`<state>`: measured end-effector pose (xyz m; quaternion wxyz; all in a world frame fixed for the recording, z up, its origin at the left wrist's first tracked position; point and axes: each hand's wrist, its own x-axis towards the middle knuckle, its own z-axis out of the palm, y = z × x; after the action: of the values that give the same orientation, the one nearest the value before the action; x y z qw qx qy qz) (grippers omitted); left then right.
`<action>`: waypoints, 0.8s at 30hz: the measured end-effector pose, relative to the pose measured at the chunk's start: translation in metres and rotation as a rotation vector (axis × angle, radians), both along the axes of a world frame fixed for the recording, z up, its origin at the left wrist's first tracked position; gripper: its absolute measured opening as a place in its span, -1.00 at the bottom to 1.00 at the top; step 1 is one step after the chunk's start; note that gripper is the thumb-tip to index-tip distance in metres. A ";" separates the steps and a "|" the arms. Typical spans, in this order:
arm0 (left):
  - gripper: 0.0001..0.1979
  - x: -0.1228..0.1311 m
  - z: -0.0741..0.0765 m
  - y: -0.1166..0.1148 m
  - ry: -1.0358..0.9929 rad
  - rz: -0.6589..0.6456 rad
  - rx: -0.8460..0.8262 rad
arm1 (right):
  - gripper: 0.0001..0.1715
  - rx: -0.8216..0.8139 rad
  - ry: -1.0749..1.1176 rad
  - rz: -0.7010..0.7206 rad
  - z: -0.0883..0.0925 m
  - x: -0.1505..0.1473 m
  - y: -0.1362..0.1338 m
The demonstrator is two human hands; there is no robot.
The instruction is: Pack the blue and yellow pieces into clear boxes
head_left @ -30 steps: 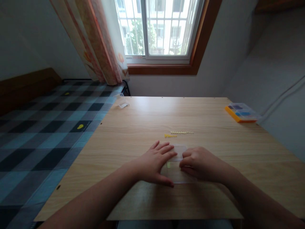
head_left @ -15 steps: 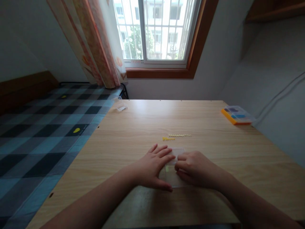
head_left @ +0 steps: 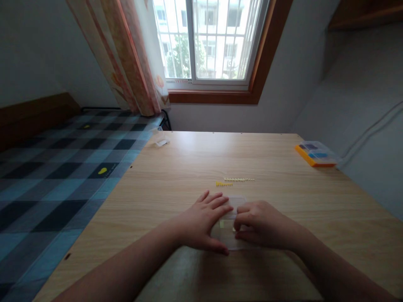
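Observation:
A clear plastic box with its lid opened flat (head_left: 226, 241) lies on the table in front of me. My left hand (head_left: 204, 220) rests across its left side, fingers spread, the thumb along the near edge. Over the right side of the box my right hand (head_left: 256, 222) is curled, with its fingertips drawn in low inside the near half. A small pale yellow piece (head_left: 234, 229) shows at those fingertips; whether they pinch anything is hidden. Another pale yellow piece (head_left: 221, 224) lies in the box between the hands. Beyond it are a row of small yellow pieces (head_left: 223, 184) and a row of cream pieces (head_left: 239, 180).
The wooden table (head_left: 157, 188) reaches toward the window wall. A small clear container (head_left: 161, 142) stands at the far left corner. An orange-edged case with a clear lid (head_left: 316, 154) sits at the far right. A bed with a checked cover (head_left: 59, 176) adjoins the left edge.
The right hand's fingers have lifted and shifted slightly, and a pale yellow piece now shows at their tips. The left hand stays in place. The whole view has shifted a little.

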<state>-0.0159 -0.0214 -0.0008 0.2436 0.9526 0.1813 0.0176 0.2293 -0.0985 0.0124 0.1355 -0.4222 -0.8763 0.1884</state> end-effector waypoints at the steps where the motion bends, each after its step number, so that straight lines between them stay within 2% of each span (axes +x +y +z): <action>1: 0.04 0.000 0.000 0.000 0.005 0.001 -0.002 | -0.91 0.006 0.016 0.021 0.000 0.001 0.000; 5: 0.03 0.001 0.001 0.000 0.001 0.004 0.002 | -0.68 0.043 0.068 0.082 0.000 0.006 0.002; 12: 0.04 0.001 -0.004 0.000 -0.018 -0.004 0.030 | -0.80 0.143 0.028 0.080 -0.006 -0.002 0.003; 17: 0.04 0.000 -0.007 0.001 -0.028 -0.019 0.054 | -0.75 0.247 0.047 0.015 -0.006 -0.011 0.002; 24: 0.01 0.000 -0.007 0.001 -0.034 -0.026 0.054 | -0.67 0.243 0.009 0.064 -0.003 -0.004 0.001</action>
<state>-0.0155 -0.0208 -0.0079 0.2211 0.9607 0.1640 0.0355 0.2252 -0.0979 0.0097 0.1832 -0.3736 -0.9051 0.0871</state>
